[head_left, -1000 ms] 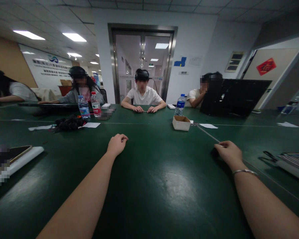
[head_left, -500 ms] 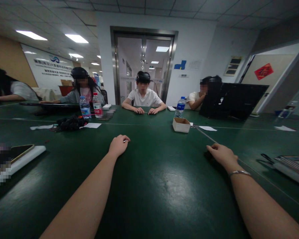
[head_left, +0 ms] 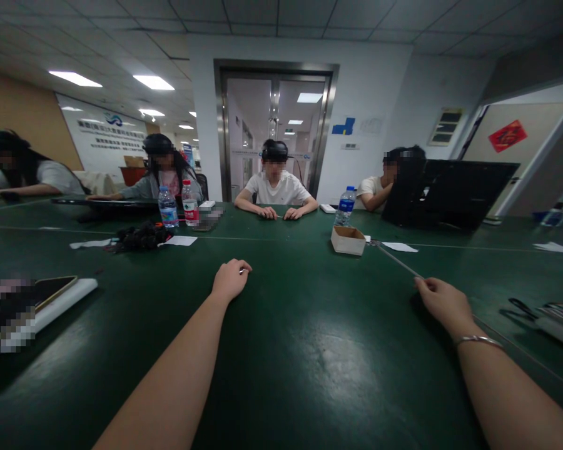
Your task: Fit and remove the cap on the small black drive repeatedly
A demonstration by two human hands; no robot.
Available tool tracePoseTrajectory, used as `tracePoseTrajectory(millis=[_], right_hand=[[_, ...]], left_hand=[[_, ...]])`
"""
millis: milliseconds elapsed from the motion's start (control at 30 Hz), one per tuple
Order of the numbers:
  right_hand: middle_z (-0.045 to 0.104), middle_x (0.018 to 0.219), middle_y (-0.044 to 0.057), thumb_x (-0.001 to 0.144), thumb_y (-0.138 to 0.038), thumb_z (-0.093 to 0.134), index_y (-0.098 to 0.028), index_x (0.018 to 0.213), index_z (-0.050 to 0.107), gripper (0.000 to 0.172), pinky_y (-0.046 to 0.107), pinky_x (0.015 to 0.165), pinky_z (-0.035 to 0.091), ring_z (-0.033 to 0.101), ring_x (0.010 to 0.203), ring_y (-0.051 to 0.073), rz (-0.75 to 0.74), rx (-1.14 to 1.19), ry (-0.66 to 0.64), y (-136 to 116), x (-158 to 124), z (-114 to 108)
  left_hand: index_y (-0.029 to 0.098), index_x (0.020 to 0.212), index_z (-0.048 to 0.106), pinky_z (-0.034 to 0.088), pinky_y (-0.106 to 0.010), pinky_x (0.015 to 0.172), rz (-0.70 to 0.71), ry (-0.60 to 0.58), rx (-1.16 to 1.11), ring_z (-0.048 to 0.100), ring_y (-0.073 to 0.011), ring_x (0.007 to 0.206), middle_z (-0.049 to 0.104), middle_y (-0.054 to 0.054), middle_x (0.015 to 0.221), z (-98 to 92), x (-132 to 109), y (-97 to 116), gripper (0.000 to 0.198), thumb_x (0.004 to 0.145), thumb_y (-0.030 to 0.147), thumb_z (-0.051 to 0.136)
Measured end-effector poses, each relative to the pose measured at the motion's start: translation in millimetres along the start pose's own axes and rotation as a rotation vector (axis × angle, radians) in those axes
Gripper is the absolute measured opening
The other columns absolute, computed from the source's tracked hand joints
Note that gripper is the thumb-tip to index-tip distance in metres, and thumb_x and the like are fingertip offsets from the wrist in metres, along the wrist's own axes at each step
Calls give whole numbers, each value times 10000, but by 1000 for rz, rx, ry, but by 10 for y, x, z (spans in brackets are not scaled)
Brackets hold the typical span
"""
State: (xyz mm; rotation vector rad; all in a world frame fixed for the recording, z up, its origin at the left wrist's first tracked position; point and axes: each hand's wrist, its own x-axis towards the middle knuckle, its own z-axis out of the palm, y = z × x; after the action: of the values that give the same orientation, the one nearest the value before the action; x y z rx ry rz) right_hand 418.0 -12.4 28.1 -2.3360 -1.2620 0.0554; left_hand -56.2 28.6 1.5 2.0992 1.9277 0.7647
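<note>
My left hand (head_left: 232, 279) rests on the green table (head_left: 281, 350), left of the middle, its fingers curled under. A small silvery glint shows at its fingers; whether it is a ring or a held piece I cannot tell. Farther right, my right hand (head_left: 445, 303) is low over the table with thumb and forefinger pinched together. Anything between those fingertips is hidden or too small to make out. A thin pale line (head_left: 398, 260) on the table runs up to these fingertips from near a small open box (head_left: 348, 241). A silver bracelet (head_left: 479, 341) circles my right wrist.
Bottles (head_left: 167, 207) and a black tangled bundle (head_left: 141, 237) stand back left; another bottle (head_left: 345, 206) is behind the box. A black monitor (head_left: 469, 190) stands back right. A phone (head_left: 56, 292) lies at left. A co-worker (head_left: 276, 187) sits opposite, others at the sides.
My right hand has moved to the right, farther from the box. My left hand has stayed in about the same place on the table. The whole view has shifted slightly.
</note>
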Motion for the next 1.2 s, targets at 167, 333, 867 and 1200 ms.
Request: tracePoseTrajectory(millis=[167,333,867,1200], right_hand=[[645,921,151,858,-495,343,-204,886,624,406,367,612,380,562,819,300,-54,-68,71,-51,-90,-57],[604,1056,145,851,-414,410,-187,1015,626,354,405,767,364,458,1025,333,-338,-173,459,-281,-243,-35],[530,708,-25,720,-301,593,-185,829,518,176,252,591,389,486,631,120,-574,829,-485,-2435,-1579,1140],[521,620,-36,661,-351,646,-194,814,627,220,248,556,346,455,581,121,-657,747,-352,-2320,-1297,1267]], left_hand=[[268,965,653,447,-321,823,-19,-3,-26,564,-206,998,615,-41,1085,-31,-19,44,228,853,290,456],[239,946,661,441,-342,857,-6,35,-138,550,-216,1012,610,-62,1072,-12,-6,113,229,852,275,455],[153,860,633,438,-235,699,-191,186,-1470,562,-125,771,600,-57,880,378,89,671,157,781,172,499],[151,839,627,451,-287,798,-58,269,-1166,593,-156,844,638,-60,855,433,144,505,108,784,190,544]])
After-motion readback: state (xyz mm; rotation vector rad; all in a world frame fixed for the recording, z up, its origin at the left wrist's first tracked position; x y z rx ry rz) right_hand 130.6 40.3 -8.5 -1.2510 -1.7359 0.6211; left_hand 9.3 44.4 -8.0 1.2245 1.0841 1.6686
